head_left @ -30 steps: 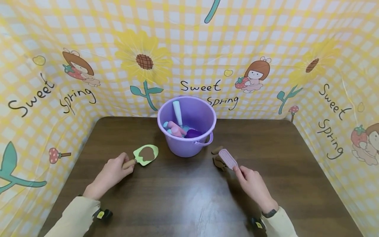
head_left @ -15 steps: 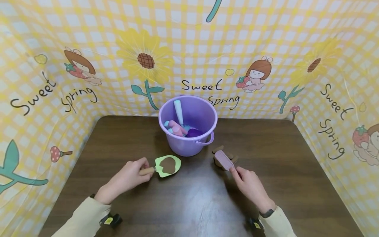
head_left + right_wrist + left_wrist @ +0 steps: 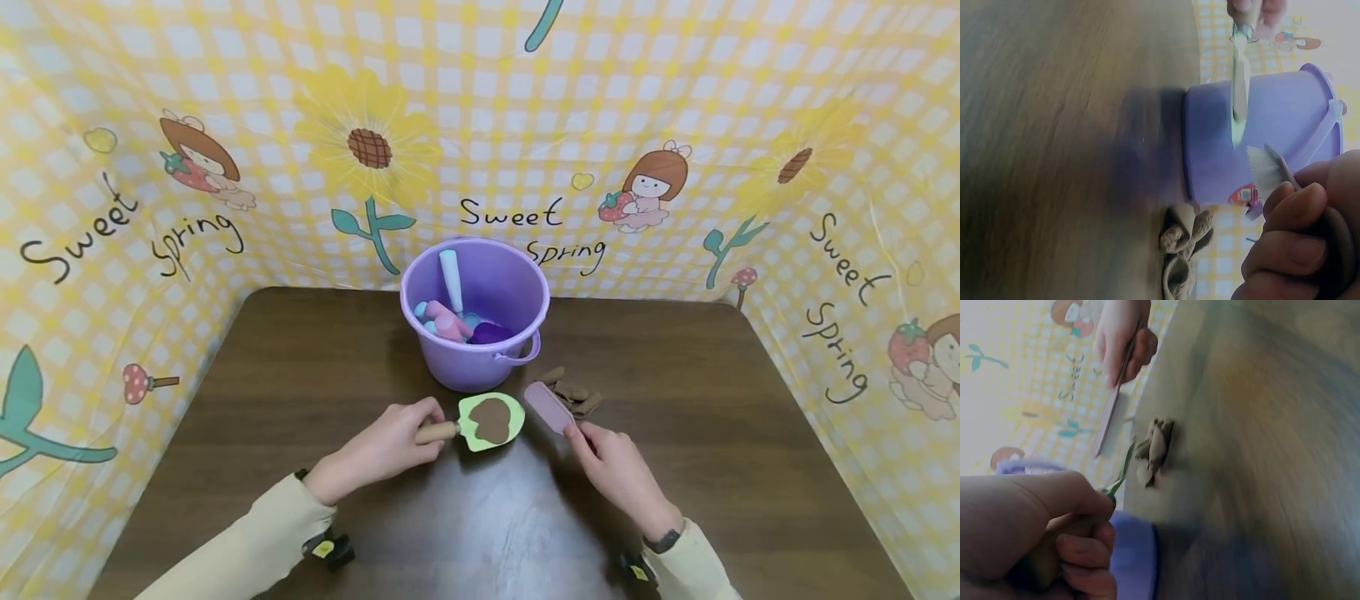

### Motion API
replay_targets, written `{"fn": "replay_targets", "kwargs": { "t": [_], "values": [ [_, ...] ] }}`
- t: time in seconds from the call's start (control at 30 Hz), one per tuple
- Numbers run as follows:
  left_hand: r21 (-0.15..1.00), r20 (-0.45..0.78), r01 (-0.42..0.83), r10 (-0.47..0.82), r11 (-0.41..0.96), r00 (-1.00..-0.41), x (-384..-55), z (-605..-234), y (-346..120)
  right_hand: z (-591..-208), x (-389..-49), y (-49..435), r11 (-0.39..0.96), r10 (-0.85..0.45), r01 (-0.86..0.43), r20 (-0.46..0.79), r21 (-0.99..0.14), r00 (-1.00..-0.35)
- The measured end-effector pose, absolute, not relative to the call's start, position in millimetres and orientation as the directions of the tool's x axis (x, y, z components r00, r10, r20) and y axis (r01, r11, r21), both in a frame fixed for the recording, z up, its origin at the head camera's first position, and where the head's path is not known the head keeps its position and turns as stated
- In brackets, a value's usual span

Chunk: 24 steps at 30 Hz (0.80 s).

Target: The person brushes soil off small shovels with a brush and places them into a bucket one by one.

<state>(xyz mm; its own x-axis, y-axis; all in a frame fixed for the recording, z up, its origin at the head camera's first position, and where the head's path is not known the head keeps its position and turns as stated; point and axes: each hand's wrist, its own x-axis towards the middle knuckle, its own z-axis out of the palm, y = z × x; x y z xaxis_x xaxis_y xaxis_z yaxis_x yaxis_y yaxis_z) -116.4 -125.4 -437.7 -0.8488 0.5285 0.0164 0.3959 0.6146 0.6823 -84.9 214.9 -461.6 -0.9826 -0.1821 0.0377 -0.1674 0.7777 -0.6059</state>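
Note:
My left hand (image 3: pixel 390 442) grips the wooden handle of a small green trowel (image 3: pixel 516 417), whose blade carries a flat brown patch (image 3: pixel 491 421). The blade is held level just in front of a purple bucket (image 3: pixel 457 367). In my right hand (image 3: pixel 626 471) is a pink brush (image 3: pixel 549 407), held by its handle; the right wrist view shows its pale bristles (image 3: pixel 1264 172). The brush's end is close to the trowel's tip. Several brown curled pieces (image 3: pixel 573 393) lie on the table behind the brush, and the left wrist view shows them (image 3: pixel 1157 447) too.
Inside the bucket are a light blue handle (image 3: pixel 451 279), pink pieces (image 3: pixel 447 323) and a purple thing (image 3: pixel 491 334). The bucket's handle (image 3: pixel 528 350) hangs on its right side. A checked yellow cloth (image 3: pixel 480 125) encloses the brown table (image 3: pixel 465 533) at the back and sides.
My left hand has carried the trowel right, from left of the bucket to in front of it. My right hand has shifted the brush left, off the brown pieces, towards the trowel.

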Motion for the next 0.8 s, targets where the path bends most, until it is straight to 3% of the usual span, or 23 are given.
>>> {"fn": "replay_targets", "kwargs": {
  "t": [0.17,0.47,0.8],
  "values": [
    [0.661,0.059,0.419,0.513,0.623,-0.856,-115.8,-437.6,-103.3,-462.8,-83.6,207.1,0.762,-0.207,-0.215,0.085,-0.611,-0.975],
    [0.472,0.263,0.536,0.468,0.7,-0.844,-109.2,-441.1,-73.0,-463.9,-78.8,188.9,0.656,-0.317,-0.287,0.091,-0.698,-0.944],
    [0.41,0.374,0.681,0.57,0.607,-0.732,-109.3,-443.3,-69.2,-465.2,-82.2,185.2,0.739,-0.242,-0.255,0.107,-0.624,-0.964]
  ]
}}
